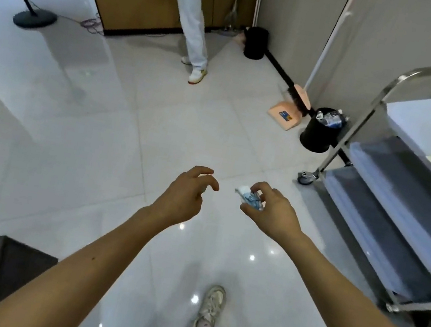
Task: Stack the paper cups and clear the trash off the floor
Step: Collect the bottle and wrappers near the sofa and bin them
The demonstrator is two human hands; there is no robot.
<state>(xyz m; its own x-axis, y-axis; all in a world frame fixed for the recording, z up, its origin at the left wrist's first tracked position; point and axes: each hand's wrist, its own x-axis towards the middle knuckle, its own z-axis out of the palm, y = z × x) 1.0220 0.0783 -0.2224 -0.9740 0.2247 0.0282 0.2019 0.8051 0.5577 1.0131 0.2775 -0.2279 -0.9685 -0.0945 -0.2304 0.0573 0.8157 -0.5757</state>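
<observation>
- Glossy white tiled floor (97,142), ceiling lights reflected in it; grey partition wall on the right, wood panelling at the far end.
- Two bare forearms reach forward over the floor, hands held well above it.
- Left hand (186,192): grip loose, fingers half curled and spread, nothing in it.
- Right hand (271,213): grip pinching one crumpled wrapper (250,198), blue and white, between thumb and fingertips. The wrapper is in the air, just right of the left hand's fingertips and apart from them.
- Two black bins. Near bin (320,133) stands against the wall beside the trolley, with bottles and other trash showing at its top. Far bin (255,43) stands in the corner by the wood panelling.
- One peach dustpan (283,116) on the floor just left of the near bin, with one broom (300,97) standing in it, its handle leaning on the wall.
- One steel trolley (397,172) at right, three shelves showing, a castor at its near-left corner.
- One second person (194,15) stands far off, seen from the chest down.
- One pale shoe (210,306) of the wearer below the hands.
- One black stand base (34,18) at far left.
</observation>
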